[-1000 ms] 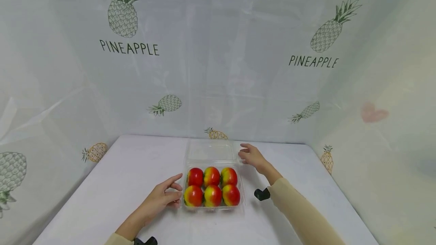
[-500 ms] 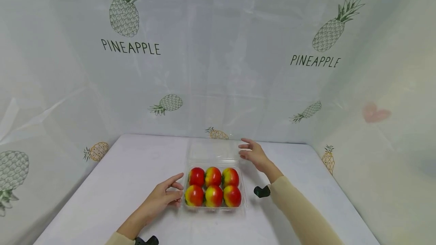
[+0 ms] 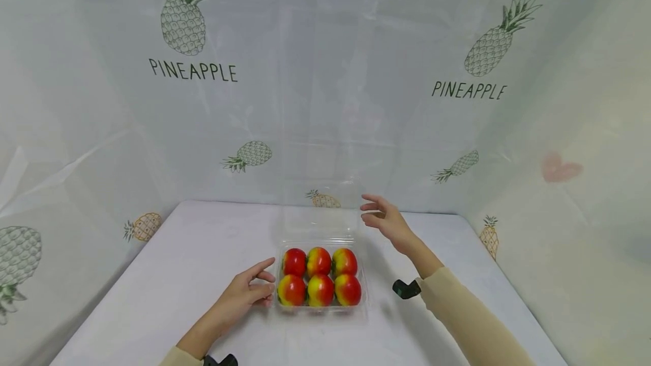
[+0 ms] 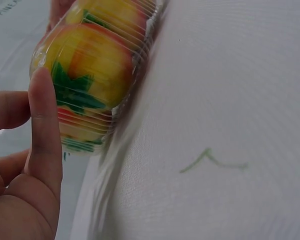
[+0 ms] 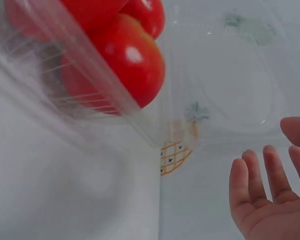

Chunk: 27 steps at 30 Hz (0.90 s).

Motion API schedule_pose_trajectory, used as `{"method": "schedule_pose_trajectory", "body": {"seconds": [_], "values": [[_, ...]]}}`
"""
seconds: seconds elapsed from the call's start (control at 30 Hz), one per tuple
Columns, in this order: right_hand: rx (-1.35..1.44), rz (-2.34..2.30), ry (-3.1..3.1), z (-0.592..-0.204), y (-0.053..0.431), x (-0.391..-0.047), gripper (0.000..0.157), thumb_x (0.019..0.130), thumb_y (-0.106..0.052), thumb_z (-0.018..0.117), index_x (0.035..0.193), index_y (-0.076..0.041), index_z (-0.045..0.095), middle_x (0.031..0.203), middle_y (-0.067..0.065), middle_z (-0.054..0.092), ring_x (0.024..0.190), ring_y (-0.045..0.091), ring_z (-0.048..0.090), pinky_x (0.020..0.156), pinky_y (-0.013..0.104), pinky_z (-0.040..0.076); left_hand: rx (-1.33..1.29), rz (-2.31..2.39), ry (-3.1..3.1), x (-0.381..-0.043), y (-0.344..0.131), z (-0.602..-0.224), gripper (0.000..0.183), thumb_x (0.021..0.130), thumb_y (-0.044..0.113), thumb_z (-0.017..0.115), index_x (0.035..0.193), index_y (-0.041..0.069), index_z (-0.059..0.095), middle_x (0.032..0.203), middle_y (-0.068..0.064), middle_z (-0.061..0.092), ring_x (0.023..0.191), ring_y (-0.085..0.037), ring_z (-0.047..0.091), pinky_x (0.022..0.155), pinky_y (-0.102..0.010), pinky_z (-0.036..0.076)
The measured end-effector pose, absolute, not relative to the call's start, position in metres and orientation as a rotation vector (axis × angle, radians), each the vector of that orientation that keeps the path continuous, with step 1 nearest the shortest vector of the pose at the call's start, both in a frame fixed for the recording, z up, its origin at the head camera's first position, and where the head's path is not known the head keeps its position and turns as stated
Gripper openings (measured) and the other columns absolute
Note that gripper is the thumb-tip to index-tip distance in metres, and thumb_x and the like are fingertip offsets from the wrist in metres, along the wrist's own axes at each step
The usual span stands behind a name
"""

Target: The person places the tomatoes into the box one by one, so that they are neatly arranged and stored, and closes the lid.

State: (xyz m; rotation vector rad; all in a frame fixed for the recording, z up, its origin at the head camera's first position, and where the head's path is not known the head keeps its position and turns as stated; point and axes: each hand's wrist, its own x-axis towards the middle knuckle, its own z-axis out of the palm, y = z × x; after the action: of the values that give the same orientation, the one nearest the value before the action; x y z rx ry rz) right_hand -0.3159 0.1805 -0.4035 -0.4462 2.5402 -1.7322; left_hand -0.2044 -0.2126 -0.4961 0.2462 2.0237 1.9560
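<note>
A clear plastic clamshell box (image 3: pixel 321 309) holds several red-and-yellow fruits (image 3: pixel 320 290) in two rows; one fruit (image 4: pixel 90 60) shows a green star-shaped leaf print or calyx in the left wrist view. Its transparent lid (image 3: pixel 320 222) stands tilted up at the back, still joined along the hinge. My left hand (image 3: pixel 243 292) lies at the box's left side, fingers loosely extended, thumb (image 4: pixel 42 115) against the wall. Beside the lid's right edge is my right hand (image 3: pixel 389 222), fingers spread and fairly straight. In the right wrist view its thumb (image 5: pixel 297 131) is right at the lid's edge.
The box rests on a white-covered table (image 3: pixel 229 230). Behind and on both sides hangs a pale curtain (image 3: pixel 325 100) printed with pineapples. A black wrist device (image 3: pixel 406 288) sits near the right sleeve (image 3: pixel 463 309).
The lid has swung upward from lying back low to a steeper tilt. My right hand has risen alongside it. My left hand stays at the box's side.
</note>
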Motion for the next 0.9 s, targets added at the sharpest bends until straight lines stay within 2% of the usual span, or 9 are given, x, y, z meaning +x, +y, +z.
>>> {"method": "schedule_pose_trajectory", "body": {"seconds": [0.1,0.3,0.43,0.53,0.67,0.9], "values": [[-0.515,-1.740,2.535,-0.395,0.184,-0.307,0.056,0.106,-0.019,0.067,0.157,-0.015,0.048,0.146,0.020,0.059,0.134,0.044,0.059,0.111,0.050,0.052,0.246,1.954,2.033,-0.205,-0.212,-0.496,0.073,0.102,0.014,0.072,0.164,0.003,0.036,0.126,-0.020,0.053,0.088,-0.024,0.069,0.082,-0.030,0.064],[-0.592,-1.799,2.442,-0.389,0.193,-0.286,0.042,0.110,-0.024,0.060,0.147,-0.005,0.054,0.146,0.025,0.056,0.137,0.050,0.054,0.107,0.037,0.055,0.241,1.963,2.029,-0.205,-0.212,-0.496,0.073,0.101,0.014,0.073,0.164,0.003,0.036,0.126,-0.020,0.054,0.088,-0.023,0.070,0.082,-0.030,0.064],[-0.577,-1.821,2.381,-0.391,0.196,-0.266,0.045,0.115,-0.033,0.047,0.142,0.001,0.057,0.146,0.030,0.053,0.137,0.050,0.053,0.110,0.043,0.054,0.250,1.972,2.018,-0.204,-0.214,-0.494,0.074,0.102,0.014,0.072,0.164,0.001,0.034,0.127,-0.020,0.054,0.089,-0.022,0.070,0.082,-0.031,0.064],[-0.538,-1.797,2.380,-0.395,0.196,-0.250,0.050,0.116,-0.038,0.040,0.139,0.003,0.058,0.145,0.029,0.054,0.136,0.048,0.054,0.111,0.045,0.053,0.244,1.970,2.011,-0.203,-0.215,-0.492,0.073,0.104,0.014,0.069,0.165,0.001,0.032,0.128,-0.020,0.054,0.091,-0.022,0.070,0.083,-0.031,0.064],[-0.437,-1.766,2.410,-0.403,0.194,-0.228,0.047,0.115,-0.037,0.045,0.133,0.003,0.062,0.140,0.024,0.059,0.132,0.043,0.057,0.108,0.042,0.055,0.221,1.960,2.006,-0.202,-0.215,-0.488,0.071,0.109,0.022,0.063,0.167,0.004,0.027,0.132,-0.023,0.054,0.095,-0.024,0.069,0.084,-0.032,0.064],[-0.279,-1.670,2.543,-0.421,0.187,-0.203,0.033,0.107,-0.030,0.065,0.128,-0.005,0.068,0.136,0.013,0.065,0.121,0.028,0.065,0.101,0.039,0.060,0.176,1.970,1.953,-0.198,-0.219,-0.479,0.065,0.117,0.041,0.038,0.170,0.009,0.016,0.147,-0.026,0.050,0.103,-0.024,0.068,0.091,-0.033,0.063]]}}
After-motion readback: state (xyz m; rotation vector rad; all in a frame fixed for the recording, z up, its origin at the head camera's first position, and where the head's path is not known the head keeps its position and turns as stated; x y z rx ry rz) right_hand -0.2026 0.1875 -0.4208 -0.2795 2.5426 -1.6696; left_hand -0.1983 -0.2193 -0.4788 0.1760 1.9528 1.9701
